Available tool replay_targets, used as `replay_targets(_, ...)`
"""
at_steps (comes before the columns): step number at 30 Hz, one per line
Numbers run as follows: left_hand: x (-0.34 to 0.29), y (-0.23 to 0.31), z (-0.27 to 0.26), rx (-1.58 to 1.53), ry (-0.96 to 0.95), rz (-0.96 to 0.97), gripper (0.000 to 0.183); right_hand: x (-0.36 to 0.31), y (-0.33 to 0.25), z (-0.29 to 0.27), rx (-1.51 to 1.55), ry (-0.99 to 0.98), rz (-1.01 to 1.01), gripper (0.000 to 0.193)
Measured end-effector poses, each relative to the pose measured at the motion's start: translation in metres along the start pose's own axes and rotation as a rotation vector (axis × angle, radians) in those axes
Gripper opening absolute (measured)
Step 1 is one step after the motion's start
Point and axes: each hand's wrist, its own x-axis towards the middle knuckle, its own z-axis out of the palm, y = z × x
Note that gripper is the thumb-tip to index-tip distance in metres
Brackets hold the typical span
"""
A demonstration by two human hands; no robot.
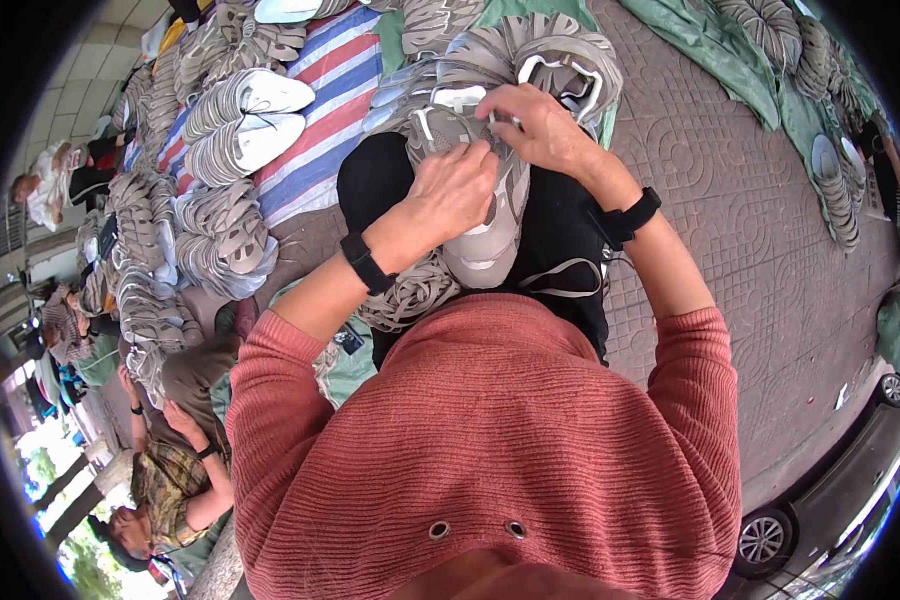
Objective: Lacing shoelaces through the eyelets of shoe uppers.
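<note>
A grey and beige shoe upper [482,243] lies across my lap between my black-clad knees, its toe pointing toward my body. My left hand [452,192] is closed over its lacing area, the fingers curled against the material. Just beyond it, my right hand [542,128] bends its thumb and fingers together close to the eyelets and tongue. What sits between those right fingertips is too small and blurred to make out. A bundle of pale shoelaces [410,292] rests by my left thigh, and a loose lace [562,279] loops over my right thigh.
A fanned stack of shoe uppers [505,50] stands beyond my knees. More tied bundles [240,125] lie on a striped sheet [320,110] at left. Green sheeting [715,55] spreads at far right. A seated person [180,470] works at left; a car [830,500] stands at lower right.
</note>
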Motion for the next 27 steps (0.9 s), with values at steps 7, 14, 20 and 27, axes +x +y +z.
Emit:
replay_targets(7,-0.015,-0.013,-0.01,-0.123,0.041,0.147,0.012,-0.017,-0.006,0.004,0.052,-0.077,-0.037,0.016)
replay_targets(14,-0.024,-0.004,-0.008,-0.42,0.054,-0.162,0.014,-0.017,-0.005,0.007,0.165,-0.073,-0.031,0.015)
replay_targets(20,-0.011,0.0,-0.006,-0.243,-0.027,-0.099,0.012,-0.017,-0.003,0.009,0.212,-0.078,0.0,0.017)
replay_targets(27,-0.013,-0.005,-0.011,-0.635,-0.114,-0.139,0.011,-0.02,-0.003,0.008,0.179,-0.086,-0.025,0.014)
